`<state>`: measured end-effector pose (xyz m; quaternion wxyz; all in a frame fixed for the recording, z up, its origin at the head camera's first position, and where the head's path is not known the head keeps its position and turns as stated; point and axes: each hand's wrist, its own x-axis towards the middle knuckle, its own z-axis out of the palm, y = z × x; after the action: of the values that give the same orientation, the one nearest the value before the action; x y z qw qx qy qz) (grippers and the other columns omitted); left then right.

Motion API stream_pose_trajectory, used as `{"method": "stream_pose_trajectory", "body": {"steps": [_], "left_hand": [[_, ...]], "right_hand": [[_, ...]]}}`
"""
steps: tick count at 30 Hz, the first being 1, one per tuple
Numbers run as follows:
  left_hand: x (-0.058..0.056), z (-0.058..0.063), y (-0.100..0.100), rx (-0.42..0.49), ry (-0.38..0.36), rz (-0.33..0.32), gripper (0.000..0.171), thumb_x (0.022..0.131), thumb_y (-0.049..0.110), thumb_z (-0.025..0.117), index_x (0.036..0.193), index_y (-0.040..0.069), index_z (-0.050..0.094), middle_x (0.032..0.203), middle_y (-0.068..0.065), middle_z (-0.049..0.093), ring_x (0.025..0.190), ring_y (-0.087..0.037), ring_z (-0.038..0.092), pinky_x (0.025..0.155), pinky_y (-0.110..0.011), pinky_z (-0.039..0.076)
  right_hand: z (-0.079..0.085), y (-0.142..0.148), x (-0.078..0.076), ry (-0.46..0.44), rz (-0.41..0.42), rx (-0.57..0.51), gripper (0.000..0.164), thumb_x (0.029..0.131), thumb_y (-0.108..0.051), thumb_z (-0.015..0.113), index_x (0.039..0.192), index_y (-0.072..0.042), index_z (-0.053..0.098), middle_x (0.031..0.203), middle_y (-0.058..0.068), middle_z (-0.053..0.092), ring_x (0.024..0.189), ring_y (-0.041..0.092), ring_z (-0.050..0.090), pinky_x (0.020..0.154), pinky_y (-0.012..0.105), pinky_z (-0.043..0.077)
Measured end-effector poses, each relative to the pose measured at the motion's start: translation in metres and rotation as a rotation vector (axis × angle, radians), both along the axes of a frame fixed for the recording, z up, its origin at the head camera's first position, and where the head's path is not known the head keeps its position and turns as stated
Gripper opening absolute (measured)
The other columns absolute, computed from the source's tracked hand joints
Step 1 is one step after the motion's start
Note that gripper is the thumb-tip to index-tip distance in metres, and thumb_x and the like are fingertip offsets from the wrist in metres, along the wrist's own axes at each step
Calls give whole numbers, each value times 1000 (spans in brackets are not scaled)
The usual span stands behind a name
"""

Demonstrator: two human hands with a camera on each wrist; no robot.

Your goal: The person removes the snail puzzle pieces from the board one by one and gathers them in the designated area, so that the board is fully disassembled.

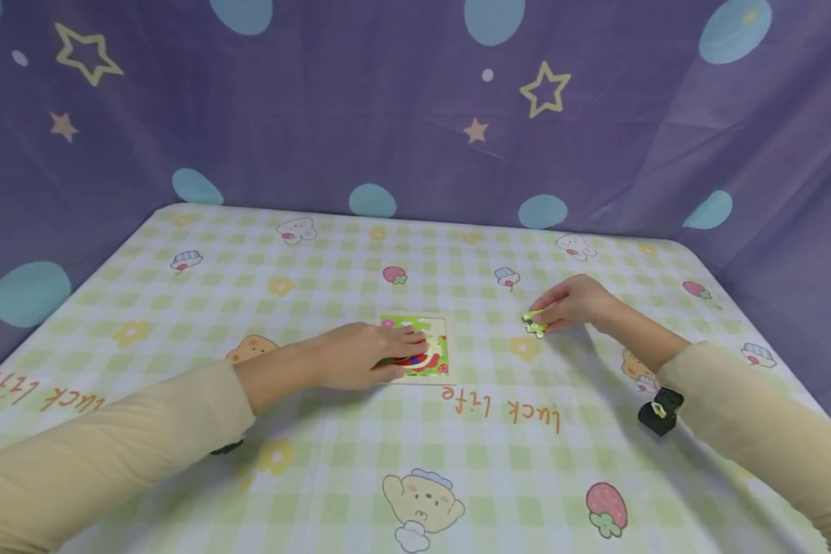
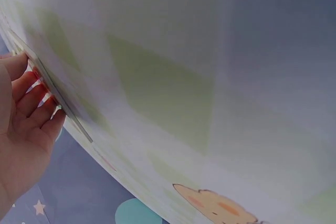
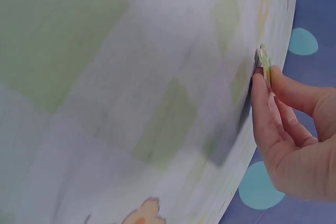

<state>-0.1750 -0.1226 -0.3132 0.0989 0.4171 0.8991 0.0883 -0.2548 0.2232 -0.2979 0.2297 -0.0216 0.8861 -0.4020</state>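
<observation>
A square picture puzzle in a pale wooden frame [image 1: 451, 348] lies at the middle of the table, its picture bright green with red and blue parts. My left hand [image 1: 356, 355] rests on it from the left, fingers spread over the picture and hiding much of it. In the left wrist view the fingers [image 2: 42, 109] lie across the board and the thumb is at its near edge. To the right, my right hand [image 1: 576, 302] pinches a green puzzle piece [image 1: 535, 325] between thumb and fingers. The right wrist view shows that piece [image 3: 264, 62] edge-on, close to the tablecloth.
A green-and-white checked tablecloth [image 1: 360, 477] with printed cartoon figures covers the table. Behind it hangs a purple curtain [image 1: 388, 100] with stars and dots. Near the right sleeve sits a black object [image 1: 658, 412] with a small light patch on it.
</observation>
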Motion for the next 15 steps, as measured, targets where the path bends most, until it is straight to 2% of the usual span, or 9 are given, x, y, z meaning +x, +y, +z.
{"method": "stream_pose_trajectory", "body": {"steps": [9, 15], "left_hand": [[1, 3, 1, -10, -20, 24, 48, 99, 28, 52, 145, 18, 43, 153, 0, 40, 143, -17, 37, 116, -43, 35], [2, 6, 3, -3, -22, 20, 48, 98, 28, 55, 143, 15, 46, 151, 1, 43, 142, -18, 39, 115, -44, 37]], "right_hand": [[-2, 7, -3, 76, 8, 126, 32, 83, -14, 75, 108, 5, 70, 72, -9, 71, 64, 3, 69, 69, 25, 59], [-3, 5, -1, 200, 38, 236, 26, 80, -19, 77, 100, -1, 75, 67, -12, 69, 64, 3, 61, 62, 21, 48]]}}
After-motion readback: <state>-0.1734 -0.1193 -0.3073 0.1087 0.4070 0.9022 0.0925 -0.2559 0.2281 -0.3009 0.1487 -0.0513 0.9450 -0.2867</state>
